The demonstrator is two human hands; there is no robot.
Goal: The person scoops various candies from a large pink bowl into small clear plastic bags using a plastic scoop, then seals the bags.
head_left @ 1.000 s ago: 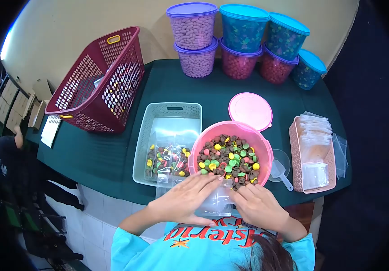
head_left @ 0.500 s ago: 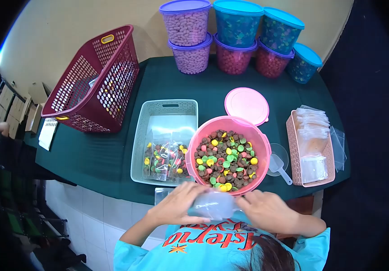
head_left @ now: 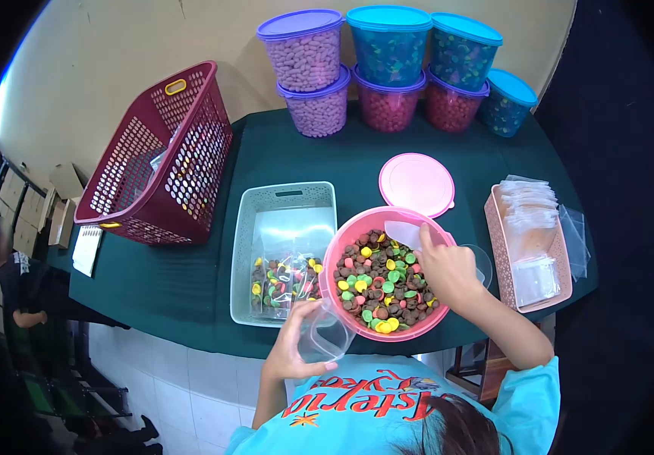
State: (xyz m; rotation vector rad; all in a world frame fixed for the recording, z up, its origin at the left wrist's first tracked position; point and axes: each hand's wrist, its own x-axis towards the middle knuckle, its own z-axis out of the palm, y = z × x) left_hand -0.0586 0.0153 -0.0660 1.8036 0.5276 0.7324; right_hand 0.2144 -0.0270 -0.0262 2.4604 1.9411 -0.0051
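My left hand (head_left: 290,346) holds a clear plastic bag (head_left: 325,336), its mouth spread into a round opening, at the near left side of the pink tub (head_left: 328,265). Inside the tub lie chocolate-brown, yellow, green and pink cereal pieces (head_left: 391,273). My right hand (head_left: 451,269) grips a whitish scoop (head_left: 403,233) over the tub's far right part. Its handle is hidden by my fingers, and the blade slopes down to the pieces. Left of the tub, a grey-green basket (head_left: 240,258) contains clear bags filled with the same pieces (head_left: 281,284).
A pink lid (head_left: 416,184) lies behind the tub. On the right stands a pink basket (head_left: 499,258) of clear bags; a clear round dish (head_left: 483,265) sits beside it. A maroon basket (head_left: 204,163) is at left, stacked lidded tubs (head_left: 388,57) behind. Another person (head_left: 27,280) is at far left.
My right hand has left the bag, moved up to the tub and taken hold of the scoop from the dish. The bag in my left hand has opened wide.
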